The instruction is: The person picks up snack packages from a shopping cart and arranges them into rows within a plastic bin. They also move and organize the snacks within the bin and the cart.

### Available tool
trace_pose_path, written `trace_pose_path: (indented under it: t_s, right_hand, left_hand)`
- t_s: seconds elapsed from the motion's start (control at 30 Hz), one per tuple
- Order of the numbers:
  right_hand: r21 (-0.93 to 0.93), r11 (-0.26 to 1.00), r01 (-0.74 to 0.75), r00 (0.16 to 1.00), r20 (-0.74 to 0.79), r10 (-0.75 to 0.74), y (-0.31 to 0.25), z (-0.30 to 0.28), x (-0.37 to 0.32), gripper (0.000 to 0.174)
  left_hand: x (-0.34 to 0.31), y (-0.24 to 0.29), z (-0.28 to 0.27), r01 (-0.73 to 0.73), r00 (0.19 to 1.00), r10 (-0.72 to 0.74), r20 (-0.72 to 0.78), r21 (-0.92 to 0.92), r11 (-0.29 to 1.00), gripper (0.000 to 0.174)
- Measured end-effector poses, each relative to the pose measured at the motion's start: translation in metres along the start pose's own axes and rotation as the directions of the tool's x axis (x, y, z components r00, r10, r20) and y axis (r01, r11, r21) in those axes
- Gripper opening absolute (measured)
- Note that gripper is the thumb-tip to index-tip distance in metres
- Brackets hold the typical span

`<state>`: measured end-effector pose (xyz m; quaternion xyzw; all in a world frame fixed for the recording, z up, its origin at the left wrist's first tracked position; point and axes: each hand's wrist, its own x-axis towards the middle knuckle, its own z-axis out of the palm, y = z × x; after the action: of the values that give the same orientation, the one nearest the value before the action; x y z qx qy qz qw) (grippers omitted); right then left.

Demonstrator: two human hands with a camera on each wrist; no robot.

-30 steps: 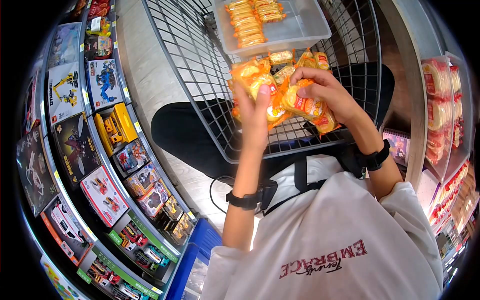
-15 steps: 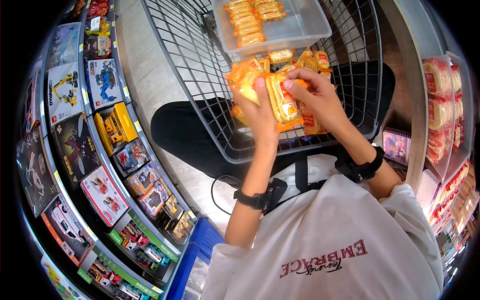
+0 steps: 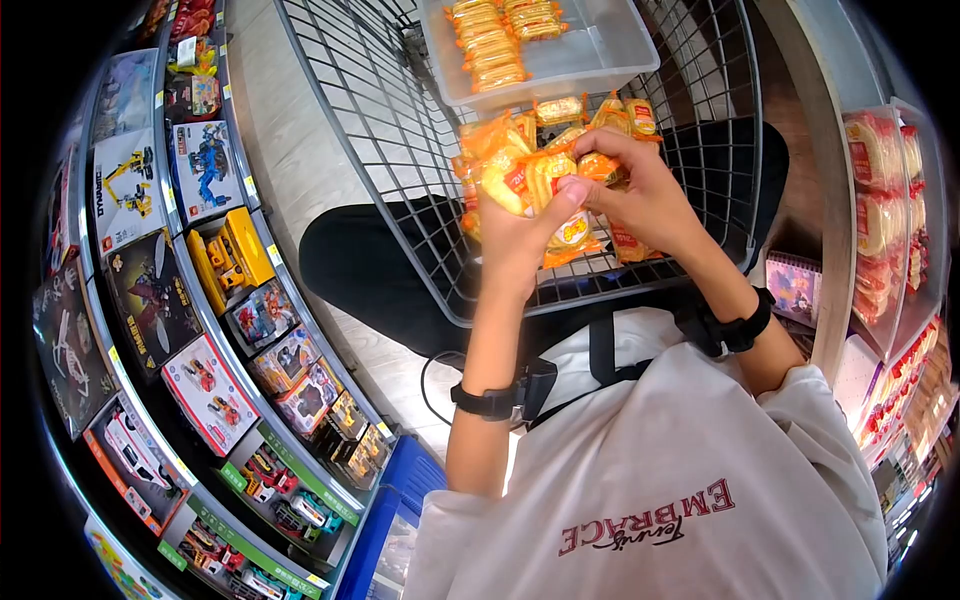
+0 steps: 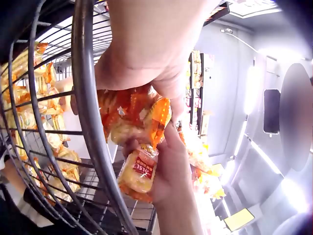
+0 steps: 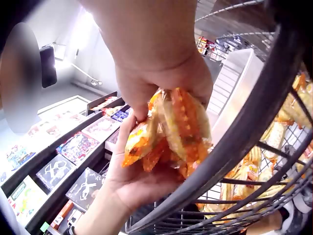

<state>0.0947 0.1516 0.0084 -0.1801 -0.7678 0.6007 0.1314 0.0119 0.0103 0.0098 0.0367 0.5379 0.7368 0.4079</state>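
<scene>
Over the near end of the cart, my left hand (image 3: 515,240) holds several yellow snack packs (image 3: 503,178) in clear and orange wrappers against its palm, thumb over them. My right hand (image 3: 645,195) comes from the other side and pinches another snack pack (image 3: 545,185) at the group's edge, thumbs close together. The right wrist view shows the wrapped packs (image 5: 186,122) bunched between both hands, above the left palm (image 5: 142,188). A pack with a red label (image 4: 142,171) shows beside the right hand (image 4: 171,166) in the left wrist view.
Loose snack packs (image 3: 610,118) lie in the wire cart (image 3: 470,322) beneath the hands. A translucent plastic bin (image 3: 610,70) farther in holds packs in rows. Toy boxes (image 3: 205,390) fill shelves on the left; bagged food (image 3: 875,210) stands in clear bins at right.
The right hand's pack has moved left against those in the left hand and turned. The left thumb now lies across it, close to the right thumb.
</scene>
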Motion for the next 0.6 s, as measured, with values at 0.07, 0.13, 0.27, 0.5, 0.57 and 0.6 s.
trace_pose_path:
  t_s: [0.07,0.13,0.27,0.5,0.57,0.6]
  right_hand:
    - [0.245,0.904,-0.352,0.933,0.173,0.316,-0.008,-0.004,-0.002,0.035]
    - [0.432,0.806,-0.405,0.914,0.228,0.337,-0.013,-0.019,0.003,0.037]
    - [0.527,0.738,-0.422,0.905,0.192,0.38,-0.006,-0.037,0.006,0.04]
    - [0.081,0.946,0.313,0.938,-0.181,-0.295,-0.029,-0.035,-0.003,0.027]
    - [-0.148,0.877,0.457,0.883,-0.046,-0.467,-0.039,-0.036,-0.005,0.026]
    - [-0.228,0.838,0.496,0.861,0.004,-0.509,-0.049,-0.033,-0.006,0.027]
  left_hand:
    - [0.002,-0.005,-0.007,-0.021,1.0,0.021,-0.014,0.046,0.999,0.062]
    - [-0.002,-0.002,-0.011,0.017,0.997,-0.022,-0.069,-0.077,0.997,0.061]
    - [-0.003,-0.003,-0.019,0.02,0.991,-0.038,-0.132,-0.135,0.991,0.058]
    - [0.002,-0.002,-0.014,0.013,0.986,-0.051,-0.156,-0.239,0.971,0.058]
    - [0.002,-0.002,-0.009,0.016,0.99,-0.042,-0.135,-0.192,0.981,0.054]
    - [0.003,-0.002,-0.005,0.002,0.993,-0.025,-0.116,-0.198,0.98,0.053]
